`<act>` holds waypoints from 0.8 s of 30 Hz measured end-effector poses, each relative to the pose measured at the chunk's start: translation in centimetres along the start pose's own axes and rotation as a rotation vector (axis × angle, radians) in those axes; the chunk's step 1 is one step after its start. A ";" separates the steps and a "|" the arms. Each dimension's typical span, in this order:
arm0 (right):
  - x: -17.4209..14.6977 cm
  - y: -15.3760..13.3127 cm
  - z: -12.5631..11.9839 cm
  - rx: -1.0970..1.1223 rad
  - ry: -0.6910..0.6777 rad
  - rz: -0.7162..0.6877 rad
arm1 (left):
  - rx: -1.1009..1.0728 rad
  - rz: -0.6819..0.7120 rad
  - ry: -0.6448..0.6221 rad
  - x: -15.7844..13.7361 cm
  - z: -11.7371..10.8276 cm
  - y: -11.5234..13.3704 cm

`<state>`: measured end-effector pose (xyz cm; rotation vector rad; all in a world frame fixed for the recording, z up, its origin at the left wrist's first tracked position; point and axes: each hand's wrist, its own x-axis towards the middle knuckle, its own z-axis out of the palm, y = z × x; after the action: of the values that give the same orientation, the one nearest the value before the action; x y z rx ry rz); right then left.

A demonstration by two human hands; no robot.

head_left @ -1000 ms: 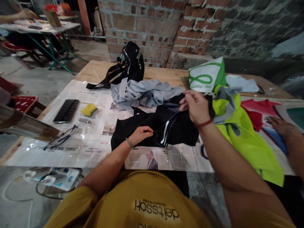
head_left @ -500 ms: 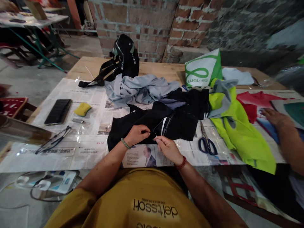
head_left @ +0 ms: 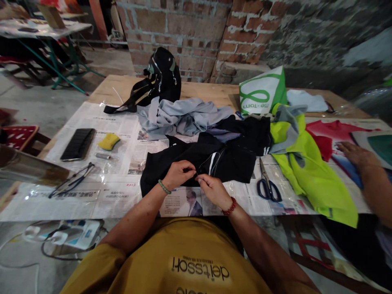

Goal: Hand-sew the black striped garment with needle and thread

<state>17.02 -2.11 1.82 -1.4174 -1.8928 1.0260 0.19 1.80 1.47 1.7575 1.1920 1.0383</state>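
Note:
A black garment [head_left: 171, 157] lies crumpled in front of me, with a white stripe [head_left: 212, 162] on it. Fine pale thread [head_left: 218, 157] loops over the cloth and runs toward my fingertips. My left hand [head_left: 179, 174], with a green bead bracelet, is pinched closed at the garment's near edge; what its fingertips hold is too small to make out. My right hand [head_left: 214, 190], wearing a red bracelet, pinches the thread close beside the left fingertips. Dark-handled scissors [head_left: 268, 188] rest to the right of the garment.
Newspaper [head_left: 116, 204] under clear plastic covers the table. At left are a black phone-like case [head_left: 78, 144], yellow sponge [head_left: 109, 141], glasses [head_left: 73, 181] and a bottle [head_left: 33, 169]. Grey cloth [head_left: 186, 116], a black bag [head_left: 167, 75] and a yellow-green garment [head_left: 315, 175] surround the work. Another person's hand [head_left: 357, 155] rests at right.
My right hand has brought its fingertips up and left to meet those of my left hand. The left hand stays pinched. The view has shifted slightly.

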 end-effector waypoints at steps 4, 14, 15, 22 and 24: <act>0.0 0.0 0.0 -0.012 -0.013 0.005 | 0.013 0.014 0.005 0.0 0.0 0.0; 0.7 0.3 0.6 0.014 0.019 -0.009 | 0.074 0.109 0.037 -0.2 0.3 -0.2; 0.8 0.3 0.7 0.023 0.021 0.004 | 0.080 0.112 0.044 -0.2 0.4 -0.2; 1.1 0.7 1.3 0.053 0.029 0.038 | 0.068 0.159 0.078 -0.2 0.6 -0.7; 1.1 0.9 1.3 0.060 0.037 0.041 | 0.057 0.171 0.050 -0.3 0.8 -0.8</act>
<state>16.10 -1.27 0.35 -1.4371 -1.7984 1.0595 0.58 1.65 0.44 1.9148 1.1261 1.1641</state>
